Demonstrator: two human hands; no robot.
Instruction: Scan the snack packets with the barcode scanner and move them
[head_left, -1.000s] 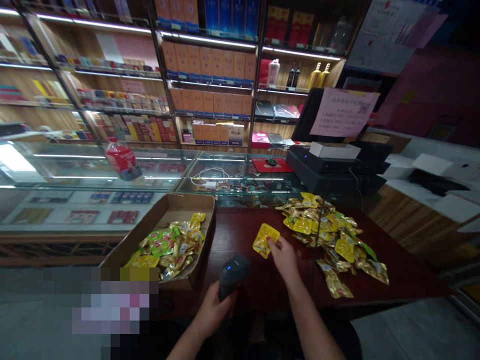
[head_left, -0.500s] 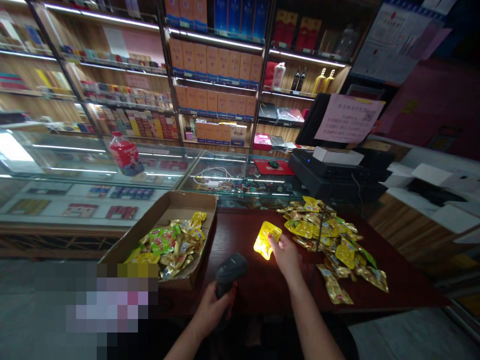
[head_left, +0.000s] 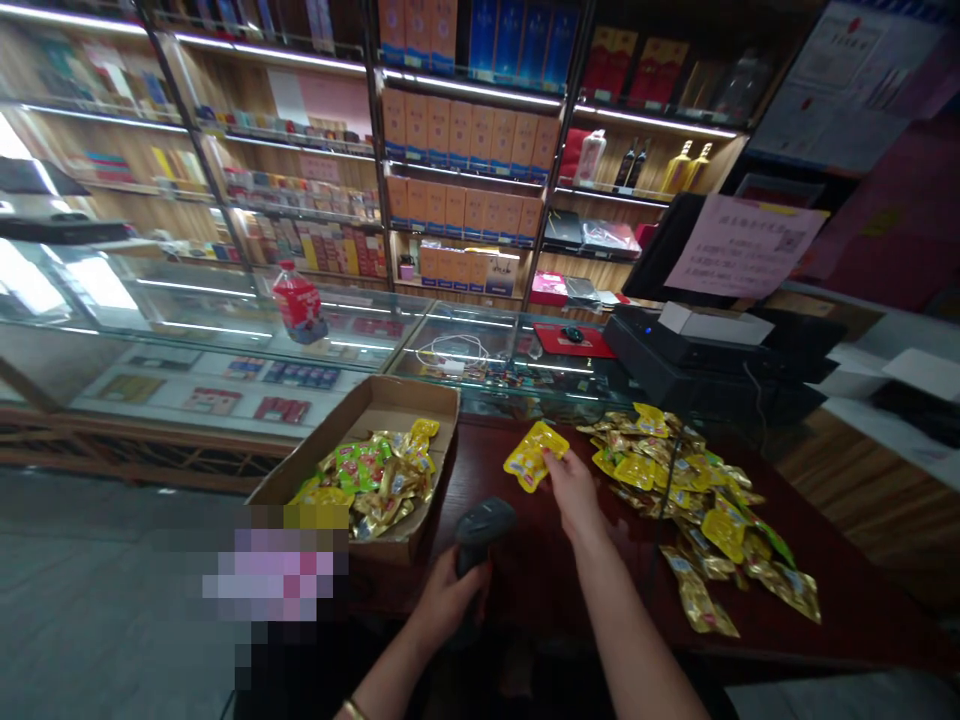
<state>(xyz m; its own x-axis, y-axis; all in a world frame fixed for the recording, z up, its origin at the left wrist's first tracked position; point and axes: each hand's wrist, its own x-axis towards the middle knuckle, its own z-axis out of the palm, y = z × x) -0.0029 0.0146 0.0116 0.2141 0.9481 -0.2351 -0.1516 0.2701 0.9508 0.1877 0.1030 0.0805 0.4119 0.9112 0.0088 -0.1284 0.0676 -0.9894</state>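
The person's left hand [head_left: 450, 598] grips a handheld barcode scanner [head_left: 486, 522]. Beyond and right of the scanner, the right hand [head_left: 574, 492] pinches a yellow snack packet [head_left: 528, 461] by its right edge, the packet's long axis seeming to slant toward the scanner's head.

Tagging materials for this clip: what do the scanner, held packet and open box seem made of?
Scanner: probably satin plastic; soft sheen on dark casing.
Held packet: likely glossy film or foil; bright highlights.
Open box: apparently cardboard, matte; plain brown walls.
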